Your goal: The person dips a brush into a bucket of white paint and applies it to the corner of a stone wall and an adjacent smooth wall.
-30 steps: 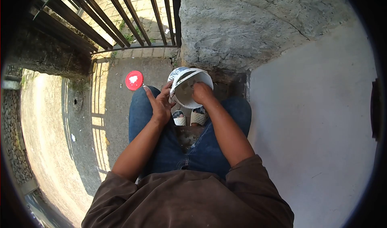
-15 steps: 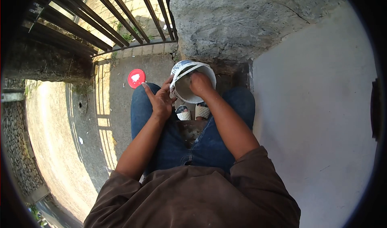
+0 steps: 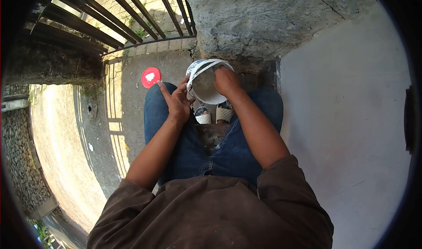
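A white bucket (image 3: 206,88) with blue marks on its outside is tilted so that its mouth faces me, between my knees. Grey-brown residue coats its inner wall. At its left side is my left hand (image 3: 178,103), fingers against the bucket and thumb stretched away from it. My right hand (image 3: 227,81) reaches into the mouth near the right rim, its fingers curled. Whatever those fingers hold, if anything, is hidden. A white band, seemingly the bucket's handle, crosses the upper part of the opening.
A red round lid (image 3: 151,77) with white stuff on it lies on the concrete ground left of my knee. Ahead are a metal gate (image 3: 145,18) and a rough grey wall (image 3: 263,20). A smooth pale surface (image 3: 343,117) lies to my right.
My right hand has shifted from the middle of the bucket's mouth toward its right rim. The bucket's opening shows more fully. My left hand keeps its place on the side.
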Tool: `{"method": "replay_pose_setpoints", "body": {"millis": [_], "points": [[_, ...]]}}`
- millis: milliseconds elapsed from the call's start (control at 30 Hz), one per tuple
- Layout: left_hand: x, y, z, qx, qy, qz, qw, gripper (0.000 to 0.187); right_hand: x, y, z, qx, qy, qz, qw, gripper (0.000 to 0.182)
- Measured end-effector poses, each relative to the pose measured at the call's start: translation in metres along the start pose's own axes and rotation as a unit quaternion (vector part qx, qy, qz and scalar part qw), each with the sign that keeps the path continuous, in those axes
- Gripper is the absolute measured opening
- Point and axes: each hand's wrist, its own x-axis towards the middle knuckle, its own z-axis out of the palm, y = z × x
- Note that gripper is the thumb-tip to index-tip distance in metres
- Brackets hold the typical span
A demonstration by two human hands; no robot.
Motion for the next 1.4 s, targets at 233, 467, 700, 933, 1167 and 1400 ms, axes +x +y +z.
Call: {"method": "replay_pose_setpoints", "body": {"millis": [233, 467, 700, 933, 1167, 1400], "points": [[0.001, 0.003, 0.0, -0.032, -0.01, 0.015, 0.999, 0.118, 0.006, 0.009, 0.028, -0.019, -0.058, 0.037, 0.997, 0.024], [-0.002, 0.003, 0.001, -0.023, 0.003, 0.013, 1.0, 0.118, 0.004, 0.003, 0.014, 0.018, -0.135, 0.037, 0.99, 0.026], [0.002, 0.001, -0.007, -0.047, -0.017, -0.055, 0.997, 0.121, 0.001, -0.003, 0.019, 0.061, 0.03, 0.032, 0.997, 0.02], [0.012, 0.003, -0.018, -0.091, 0.001, -0.039, 0.995, 0.122, -0.01, 0.002, 0.022, 0.078, -0.131, 0.014, 0.988, 0.028], [0.007, 0.0, -0.013, -0.126, 0.013, -0.071, 0.989, 0.12, -0.055, 0.031, -0.053, 0.355, -0.006, 0.049, 0.934, 0.035], [-0.003, 0.005, -0.008, -0.115, 0.01, -0.05, 0.992, 0.119, -0.101, 0.061, -0.098, 0.758, 0.006, 0.118, 0.641, 0.032]]}}
